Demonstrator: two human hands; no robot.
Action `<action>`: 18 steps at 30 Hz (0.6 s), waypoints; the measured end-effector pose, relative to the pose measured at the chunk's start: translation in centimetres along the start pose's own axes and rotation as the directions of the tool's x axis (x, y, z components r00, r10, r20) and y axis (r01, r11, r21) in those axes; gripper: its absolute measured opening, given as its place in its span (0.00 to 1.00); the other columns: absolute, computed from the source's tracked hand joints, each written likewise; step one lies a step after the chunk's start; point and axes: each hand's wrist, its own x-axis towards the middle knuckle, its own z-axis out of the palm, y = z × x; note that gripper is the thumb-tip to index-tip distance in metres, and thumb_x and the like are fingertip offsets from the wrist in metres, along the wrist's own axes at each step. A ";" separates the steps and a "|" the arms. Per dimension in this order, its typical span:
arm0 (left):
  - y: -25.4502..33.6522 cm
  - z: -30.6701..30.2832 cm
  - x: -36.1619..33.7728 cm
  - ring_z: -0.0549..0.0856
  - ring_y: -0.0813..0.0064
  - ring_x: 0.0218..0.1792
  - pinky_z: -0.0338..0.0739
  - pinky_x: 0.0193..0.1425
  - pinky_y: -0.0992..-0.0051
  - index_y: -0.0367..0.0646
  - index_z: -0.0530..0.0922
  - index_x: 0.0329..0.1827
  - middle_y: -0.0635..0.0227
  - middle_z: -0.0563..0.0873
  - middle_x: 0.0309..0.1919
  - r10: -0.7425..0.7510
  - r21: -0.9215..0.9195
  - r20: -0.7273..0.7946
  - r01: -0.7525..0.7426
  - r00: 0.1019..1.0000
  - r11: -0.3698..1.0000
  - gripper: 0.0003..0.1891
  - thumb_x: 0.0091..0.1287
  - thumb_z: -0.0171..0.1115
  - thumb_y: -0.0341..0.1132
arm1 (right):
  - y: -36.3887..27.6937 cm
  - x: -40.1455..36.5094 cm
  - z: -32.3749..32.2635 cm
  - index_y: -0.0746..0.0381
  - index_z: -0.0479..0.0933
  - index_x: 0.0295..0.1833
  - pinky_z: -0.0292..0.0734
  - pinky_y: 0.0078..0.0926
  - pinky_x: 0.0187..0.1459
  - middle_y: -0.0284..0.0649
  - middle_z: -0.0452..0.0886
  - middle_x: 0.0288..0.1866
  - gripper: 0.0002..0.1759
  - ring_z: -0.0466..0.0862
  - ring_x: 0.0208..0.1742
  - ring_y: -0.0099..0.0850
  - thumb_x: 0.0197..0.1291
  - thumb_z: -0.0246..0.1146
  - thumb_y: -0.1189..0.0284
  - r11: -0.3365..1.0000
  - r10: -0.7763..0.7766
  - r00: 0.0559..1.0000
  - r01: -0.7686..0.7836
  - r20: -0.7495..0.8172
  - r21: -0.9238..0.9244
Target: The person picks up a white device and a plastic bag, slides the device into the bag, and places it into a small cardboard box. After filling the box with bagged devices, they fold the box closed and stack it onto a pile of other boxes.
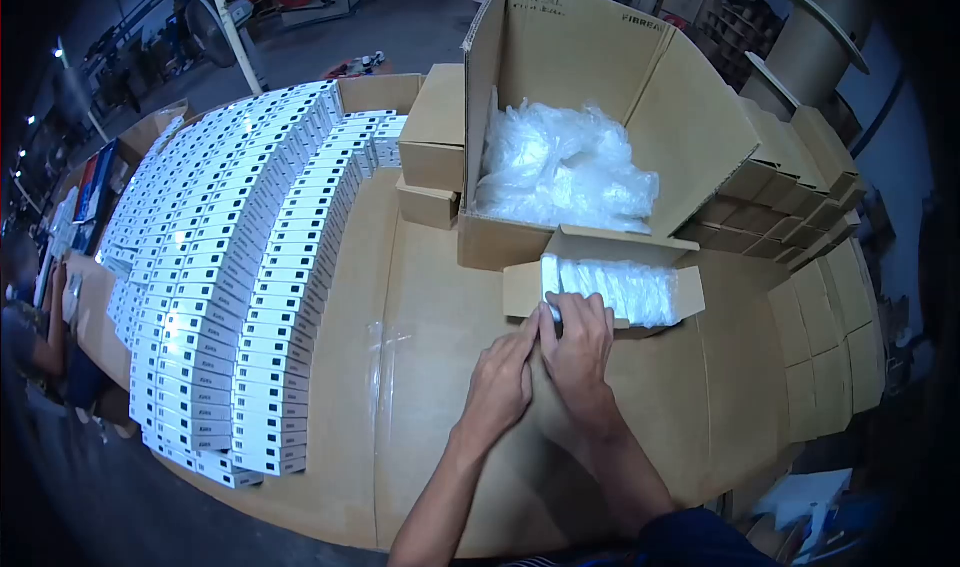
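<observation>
A small open carton (688,294) stands in front of me, filled with a row of items in clear plastic wrap (625,289). At the row's left end is a narrow white piece (549,275), apparently a box edge. My left hand (502,379) and my right hand (580,345) meet at the carton's near left corner. Both have curled fingers, the fingertips pressed close together. A small dark, bluish bit shows between them; what it is I cannot make out. The fingertips hide part of the carton's near wall.
Long rows of stacked white boxes (225,257) fill the table's left. Behind the carton rises a large cardboard box (700,117) holding clear plastic wrap (565,167). Folded cartons (825,337) are stacked at right. Another person's arm (52,317) shows at far left.
</observation>
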 end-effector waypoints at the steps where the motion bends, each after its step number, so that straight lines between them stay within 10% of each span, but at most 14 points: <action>1: 0.2 -0.1 0.0 0.85 0.50 0.55 0.78 0.61 0.55 0.37 0.69 0.79 0.48 0.86 0.57 -0.017 -0.008 0.014 0.017 1.000 1.000 0.37 0.61 0.54 0.16 | -0.1 -0.2 -0.1 0.61 0.84 0.46 0.73 0.42 0.53 0.37 0.83 0.38 0.08 0.81 0.46 0.39 0.64 0.70 0.71 0.999 -0.009 1.000 0.010 0.023 -0.046; 5: 1.0 -2.3 0.6 0.86 0.49 0.56 0.79 0.62 0.58 0.40 0.72 0.78 0.48 0.88 0.55 -0.077 0.007 0.124 0.077 0.989 0.997 0.35 0.63 0.54 0.15 | 0.4 -1.6 -0.3 0.58 0.85 0.56 0.64 0.57 0.65 0.36 0.85 0.47 0.15 0.77 0.60 0.41 0.66 0.67 0.67 0.987 -0.083 0.996 0.088 0.041 -0.136; 10: 0.3 -8.0 3.1 0.89 0.60 0.42 0.83 0.48 0.63 0.38 0.82 0.65 0.51 0.88 0.44 -0.058 0.022 -0.187 0.063 0.981 0.998 0.21 0.69 0.57 0.19 | 0.8 -3.3 -1.0 0.57 0.72 0.76 0.40 0.80 0.78 0.43 0.78 0.70 0.35 0.61 0.82 0.51 0.68 0.66 0.54 0.970 -0.032 0.948 0.105 0.315 -0.218; 18: -12.7 -13.4 14.6 0.85 0.44 0.51 0.80 0.58 0.55 0.36 0.82 0.57 0.47 0.85 0.48 0.107 0.250 -0.556 0.043 0.824 0.967 0.16 0.69 0.55 0.19 | -1.7 -1.1 -4.2 0.65 0.62 0.81 0.35 0.80 0.78 0.55 0.68 0.76 0.45 0.53 0.85 0.60 0.64 0.71 0.58 0.962 0.004 0.865 0.133 0.501 -0.238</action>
